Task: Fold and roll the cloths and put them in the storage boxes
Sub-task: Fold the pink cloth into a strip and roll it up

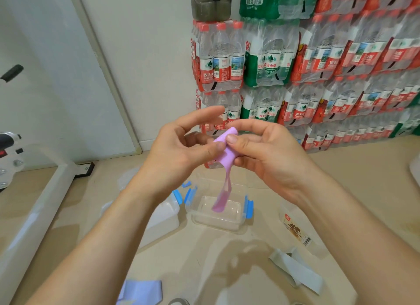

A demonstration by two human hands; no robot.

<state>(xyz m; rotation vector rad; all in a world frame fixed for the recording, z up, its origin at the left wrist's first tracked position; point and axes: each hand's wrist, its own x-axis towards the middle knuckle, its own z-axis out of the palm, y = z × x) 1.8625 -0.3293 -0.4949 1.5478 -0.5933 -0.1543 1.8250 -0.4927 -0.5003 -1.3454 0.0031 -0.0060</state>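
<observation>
A pink-purple cloth strip [225, 154] is partly rolled between both my hands, held in the air. My left hand [181, 152] pinches the roll from the left with its forefinger lifted. My right hand [268, 152] grips it from the right, thumb on top. The strip's loose tail hangs down over an open clear storage box [216, 220] with blue clips. A second clear box [166, 216] stands left of it. A grey strip [293, 270] lies at the lower right and a light blue strip [143, 291] at the bottom edge.
Stacked packs of water bottles [318, 66] fill the wall behind. A clear packet with a label [295, 232] lies right of the open box. A white metal frame [34, 213] runs along the left, and a clear lid [127, 179] lies behind the boxes.
</observation>
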